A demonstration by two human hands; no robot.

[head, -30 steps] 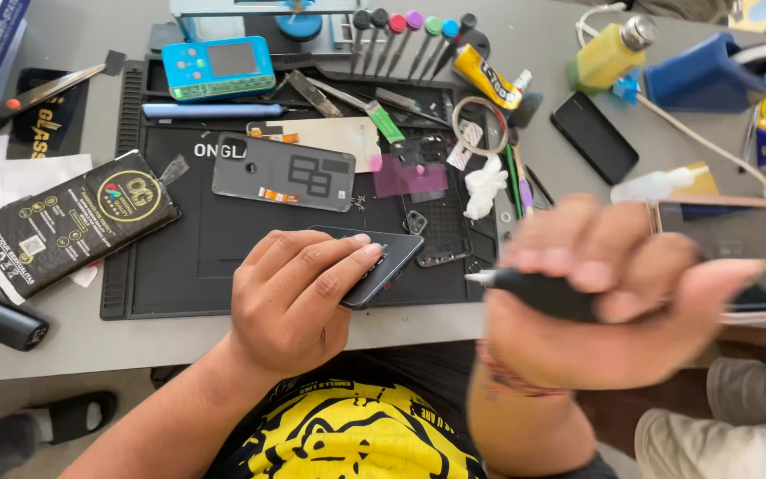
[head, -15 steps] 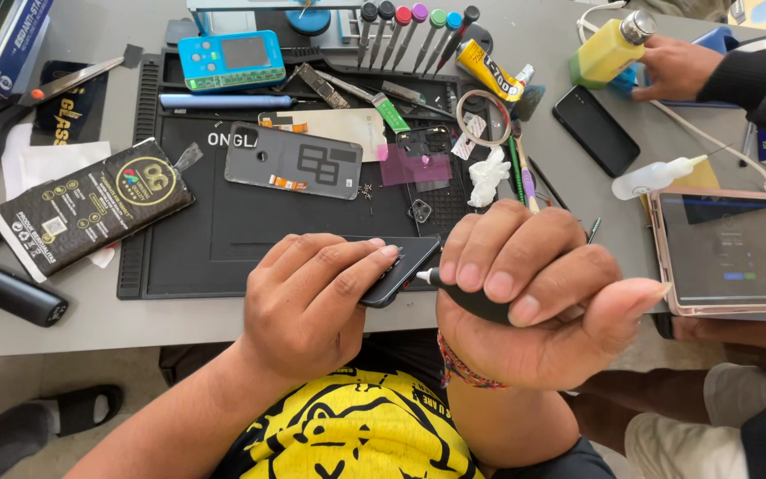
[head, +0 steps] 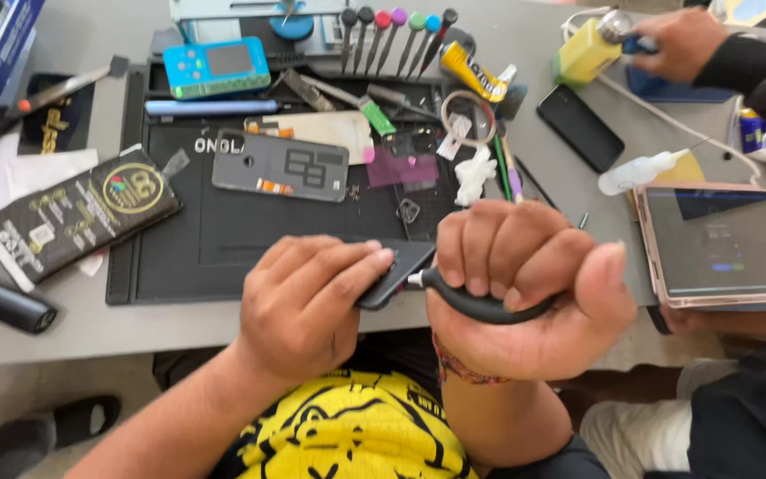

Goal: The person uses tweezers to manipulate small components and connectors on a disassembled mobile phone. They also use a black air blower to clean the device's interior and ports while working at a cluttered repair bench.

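Black pack (head: 73, 217) left; tablet screen (head: 718, 241) right.

left hand (head: 299, 306) steadies dark phone (head: 394, 270) — right hand (head: 525, 284) fists black screwdriver (head: 480, 306) against it.

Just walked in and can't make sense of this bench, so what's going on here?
A person at a grey table is working on a dark phone. The left hand pins it at the near edge of a black mat, while the right hand holds a black-handled tool with its tip at the phone's edge. A phone back panel, screwdrivers and a glue tube lie farther back. To the right, another person's hand holds a yellow bottle; a tablet lies there too.
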